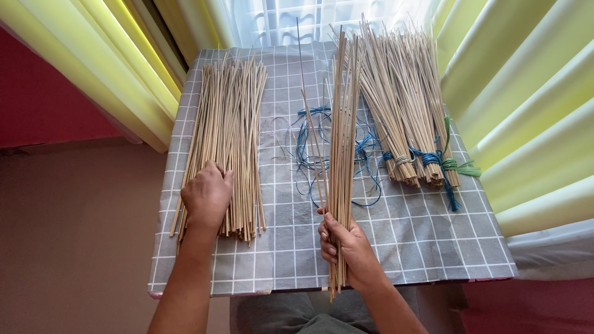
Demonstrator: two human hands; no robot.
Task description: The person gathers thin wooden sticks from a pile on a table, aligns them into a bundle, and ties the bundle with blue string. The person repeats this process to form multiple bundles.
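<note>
At lower centre, right hand (pixel 348 244) clenched around a stick bundle (pixel 342 133); left hand (pixel 206 196), fingers curled, presses on loose sticks (pixel 226 127) at table (pixel 427 238) left.

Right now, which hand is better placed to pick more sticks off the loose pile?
Probably the left hand: it already rests on the loose pile of sticks lying flat on the checked cloth. The right hand is closed around an upright bunch of sticks, so it is occupied.
</note>
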